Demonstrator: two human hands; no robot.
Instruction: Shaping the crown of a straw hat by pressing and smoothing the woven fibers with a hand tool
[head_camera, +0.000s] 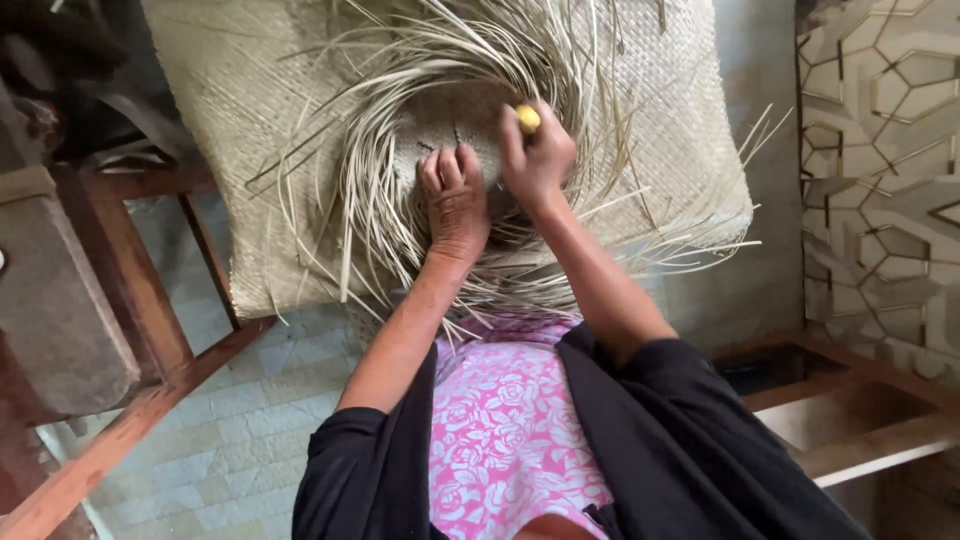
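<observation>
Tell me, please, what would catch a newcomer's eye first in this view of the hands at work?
First, the round woven piece at top centre, its loose pale strips fanning out in a swirl over a flat woven mat. Both hands press on its middle: the left hand lies flat, fingers curled on the weave, and the right hand beside it grips a small yellow object. Below, a pink flowered garment shows between black sleeves.

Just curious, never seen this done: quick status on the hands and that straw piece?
Left hand flat on woven piece. Right hand pinching small yellow tool. Loose strands fan all round.
</observation>
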